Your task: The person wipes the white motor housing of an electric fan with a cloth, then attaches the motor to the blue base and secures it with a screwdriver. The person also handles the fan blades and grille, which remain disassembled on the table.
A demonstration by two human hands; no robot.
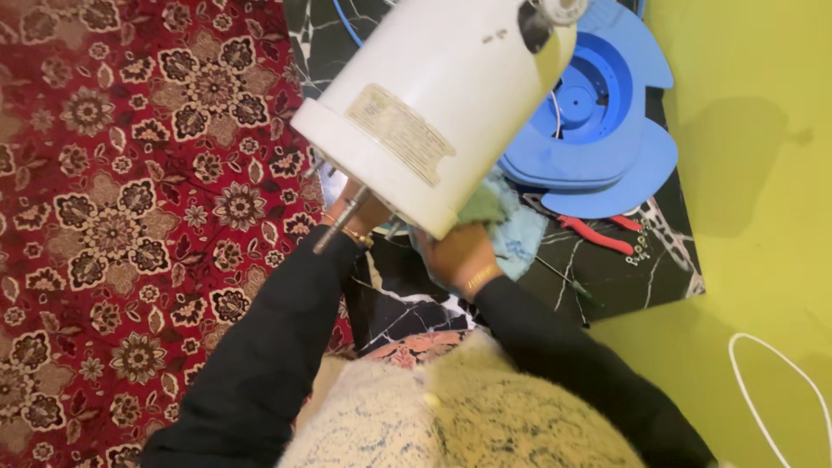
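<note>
A large white cylindrical appliance housing [433,95] with a beige label is tilted up over a black marble-patterned board [407,299]. My left hand [360,217] is under its lower rim, next to a metal shaft [338,227] sticking out of the bottom; its fingers are hidden. My right hand [459,256] presses a light blue-green cloth [511,230] against the housing's bottom edge. Both arms wear dark sleeves, with a bracelet on each wrist.
A blue plastic fan housing [598,130] lies behind the white body. Red-handled pliers [598,232], a screwdriver [563,277] and small washers [640,247] lie on the board. Red patterned carpet [130,217] on the left, yellow-green floor [754,173] with a white cable [763,381] on the right.
</note>
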